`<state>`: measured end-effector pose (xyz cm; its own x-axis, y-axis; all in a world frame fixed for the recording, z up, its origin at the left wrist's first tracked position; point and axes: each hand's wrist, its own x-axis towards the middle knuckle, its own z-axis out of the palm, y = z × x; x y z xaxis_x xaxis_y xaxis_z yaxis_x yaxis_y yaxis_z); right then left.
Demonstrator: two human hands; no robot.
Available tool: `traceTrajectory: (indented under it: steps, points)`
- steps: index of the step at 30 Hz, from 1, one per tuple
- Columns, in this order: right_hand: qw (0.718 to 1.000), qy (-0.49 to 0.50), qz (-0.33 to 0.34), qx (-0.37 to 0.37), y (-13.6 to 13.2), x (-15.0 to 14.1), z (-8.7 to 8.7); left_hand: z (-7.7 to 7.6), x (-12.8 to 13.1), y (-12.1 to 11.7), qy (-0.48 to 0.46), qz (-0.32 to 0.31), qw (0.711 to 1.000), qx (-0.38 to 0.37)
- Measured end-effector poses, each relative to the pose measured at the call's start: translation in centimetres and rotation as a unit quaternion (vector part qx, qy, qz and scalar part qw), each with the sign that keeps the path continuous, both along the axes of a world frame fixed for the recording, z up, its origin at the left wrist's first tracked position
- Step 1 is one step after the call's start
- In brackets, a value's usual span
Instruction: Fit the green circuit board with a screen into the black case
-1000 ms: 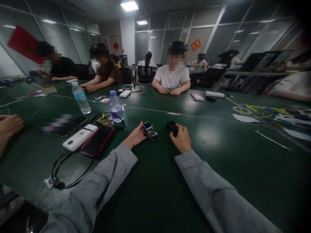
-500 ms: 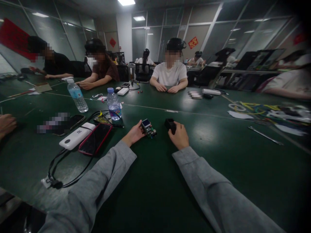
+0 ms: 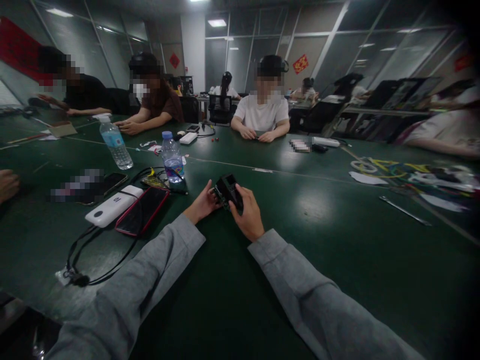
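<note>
My left hand (image 3: pixel 202 204) is closed on the edge of a small green circuit board (image 3: pixel 221 198), most of which is hidden now. Over the board sits a small black plastic case (image 3: pixel 226 187), held from the right by my right hand (image 3: pixel 248 212), thumb on the near side and fingers over the top. Board and case are touching or very close; whether one is inside the other I cannot tell. Both hands are just above the dark green table (image 3: pixel 300 260).
Left of my hands lie a red-edged phone (image 3: pixel 143 211), a white power bank (image 3: pixel 114 206) with a black cord, and two water bottles (image 3: pixel 172 157). A wrench (image 3: pixel 405 210) and tangled cables (image 3: pixel 397 172) lie to the right. A person in white (image 3: pixel 262 110) sits opposite.
My right hand has moved left with the black case, bringing it over the circuit board. The board's small screen, visible before, is covered now. My left hand has stayed nearly in place.
</note>
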<state>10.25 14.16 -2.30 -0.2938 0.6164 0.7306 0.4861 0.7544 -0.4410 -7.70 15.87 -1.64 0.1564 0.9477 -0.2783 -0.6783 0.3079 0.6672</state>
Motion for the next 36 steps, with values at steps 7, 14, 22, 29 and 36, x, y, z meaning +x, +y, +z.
traceTrajectory:
  steps: [7, 14, 22, 29, 36]
  points:
    - [0.999, -0.029, 0.022, -0.034, 0.7, -0.3, -0.4, -0.1, 0.1, 0.2, 0.018, -0.006, 1.000, 0.006]
    - [0.992, -0.103, 0.035, -0.065, 0.5, -0.7, -1.0, -0.3, 0.3, 0.4, 0.022, 0.008, 1.000, -0.010]
    - [0.978, -0.007, 0.122, -0.169, 1.2, -0.4, -1.0, -0.5, 0.0, 0.2, 0.032, 0.027, 0.999, 0.004]
    - [0.882, 0.175, 0.165, -0.406, 2.5, -0.1, -1.0, 0.3, 0.1, -0.3, 0.013, -0.009, 1.000, -0.004]
    - [0.838, 0.215, 0.210, -0.456, 2.7, 0.1, -0.5, 0.7, 0.3, -0.7, 0.007, -0.051, 0.998, 0.038]
